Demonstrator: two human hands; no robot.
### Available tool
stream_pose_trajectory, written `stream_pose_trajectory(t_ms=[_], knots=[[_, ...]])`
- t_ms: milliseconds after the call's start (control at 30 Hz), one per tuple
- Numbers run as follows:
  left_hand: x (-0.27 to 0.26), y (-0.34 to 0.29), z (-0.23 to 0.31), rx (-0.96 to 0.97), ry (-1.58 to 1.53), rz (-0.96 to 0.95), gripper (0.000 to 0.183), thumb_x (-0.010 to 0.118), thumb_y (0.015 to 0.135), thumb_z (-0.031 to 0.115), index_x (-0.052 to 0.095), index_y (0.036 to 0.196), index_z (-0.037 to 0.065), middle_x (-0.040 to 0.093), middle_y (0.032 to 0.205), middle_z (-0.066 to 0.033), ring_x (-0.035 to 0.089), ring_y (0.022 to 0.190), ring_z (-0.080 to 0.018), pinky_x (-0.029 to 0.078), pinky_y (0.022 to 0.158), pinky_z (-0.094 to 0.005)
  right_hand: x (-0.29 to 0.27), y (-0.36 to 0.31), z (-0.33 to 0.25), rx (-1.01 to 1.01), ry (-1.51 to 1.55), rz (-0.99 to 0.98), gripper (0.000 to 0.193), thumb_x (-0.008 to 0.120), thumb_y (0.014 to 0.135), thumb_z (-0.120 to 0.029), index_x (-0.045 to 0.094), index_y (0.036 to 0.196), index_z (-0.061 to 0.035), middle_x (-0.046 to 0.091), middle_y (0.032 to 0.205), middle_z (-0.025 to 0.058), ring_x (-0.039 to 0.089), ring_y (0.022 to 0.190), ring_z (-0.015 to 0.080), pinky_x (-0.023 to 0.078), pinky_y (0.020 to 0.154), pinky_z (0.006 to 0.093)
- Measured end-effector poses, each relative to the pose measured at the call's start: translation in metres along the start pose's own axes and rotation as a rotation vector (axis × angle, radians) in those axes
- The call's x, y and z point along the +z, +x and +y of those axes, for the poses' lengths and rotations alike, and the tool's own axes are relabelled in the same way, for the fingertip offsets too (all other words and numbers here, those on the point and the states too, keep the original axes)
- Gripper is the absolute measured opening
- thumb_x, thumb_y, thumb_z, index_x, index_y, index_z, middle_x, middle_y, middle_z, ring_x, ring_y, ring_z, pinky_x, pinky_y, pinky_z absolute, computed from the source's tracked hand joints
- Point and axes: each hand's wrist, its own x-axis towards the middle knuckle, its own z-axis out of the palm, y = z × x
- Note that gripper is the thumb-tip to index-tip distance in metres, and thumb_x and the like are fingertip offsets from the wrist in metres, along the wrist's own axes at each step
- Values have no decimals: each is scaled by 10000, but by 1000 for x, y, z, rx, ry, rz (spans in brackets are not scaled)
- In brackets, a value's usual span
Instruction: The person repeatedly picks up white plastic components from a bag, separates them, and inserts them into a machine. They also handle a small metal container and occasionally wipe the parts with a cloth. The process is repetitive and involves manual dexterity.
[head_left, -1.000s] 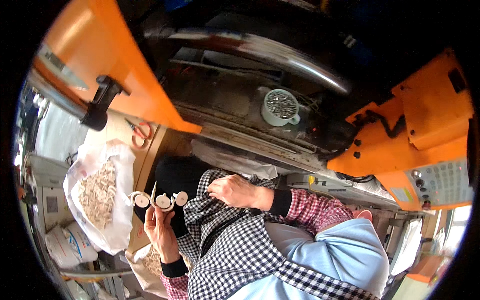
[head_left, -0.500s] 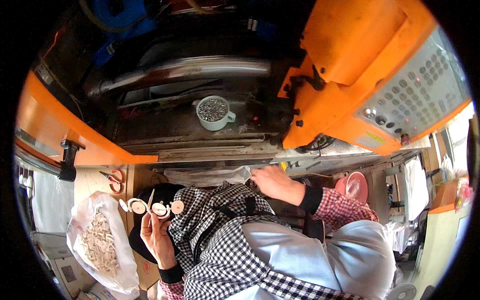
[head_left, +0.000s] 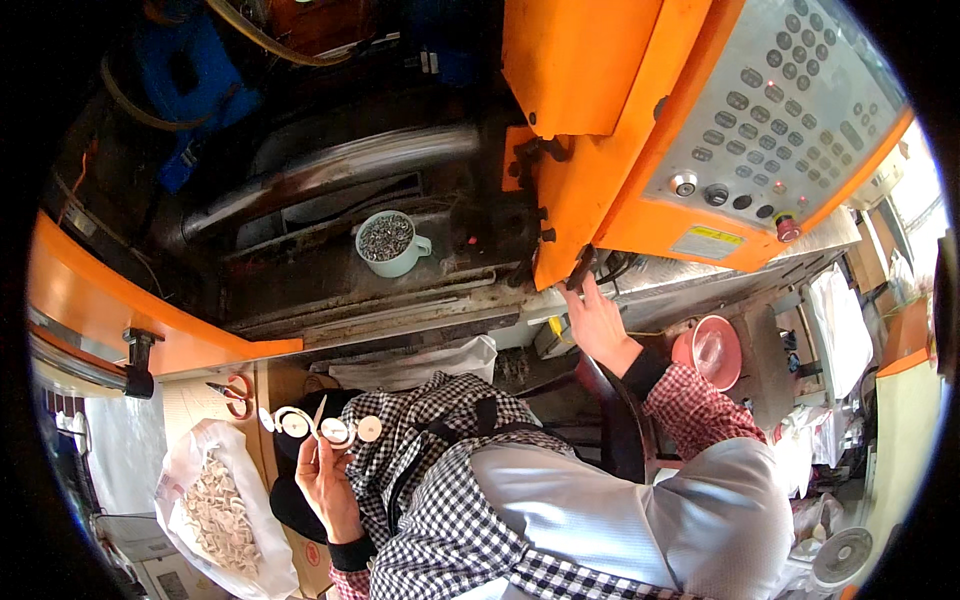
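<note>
My left hand (head_left: 328, 490) is closed in a pinch on a cream-white moulded plastic piece (head_left: 338, 432). The piece has several round discs, curved parts and a thin pointed stem that sticks up. To its left stands an open white plastic bag (head_left: 172, 462) filled with small cream-coloured plastic parts (head_left: 220, 518). My right hand (head_left: 603, 325) reaches up to the lower corner of the orange machine housing (head_left: 570, 215). Its fingers are closed on a black handle (head_left: 582, 268) there; the fingertips are partly hidden.
A pale green mug (head_left: 395, 262) full of small metal bits stands on the machine's dark bed. Orange-handled scissors (head_left: 238, 398) lie by the bag. A control panel (head_left: 770, 120) is at upper right, a pink bucket (head_left: 690, 350) below it. An orange door (head_left: 170, 310) borders the left.
My right hand has moved right and up, from in front of my apron to the orange housing's corner. The left hand keeps the plastic piece. The view has shifted toward the control panel.
</note>
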Motion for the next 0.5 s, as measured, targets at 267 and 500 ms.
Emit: stream_pose_trajectory(t_ms=[267, 500], knots=[[9, -3, -3, -1, 34, -18, 215, 549, 909, 163, 588, 1021, -16, 654, 858, -63, 625, 718, -105, 487, 577, -206, 41, 8, 34, -156, 60, 223, 92, 518, 750, -18, 542, 818, 40, 523, 1013, 222, 569, 779, 371, 499, 664, 428], [17, -4, 1, -5, 52, -28, 212, 549, 909, 164, 593, 1014, -15, 650, 840, -57, 614, 705, -94, 476, 580, -207, 20, 4, 1, 391, 584, 454, 184, 627, 716, -19, 530, 871, -3, 586, 844, 153, 578, 786, 332, 462, 638, 412]])
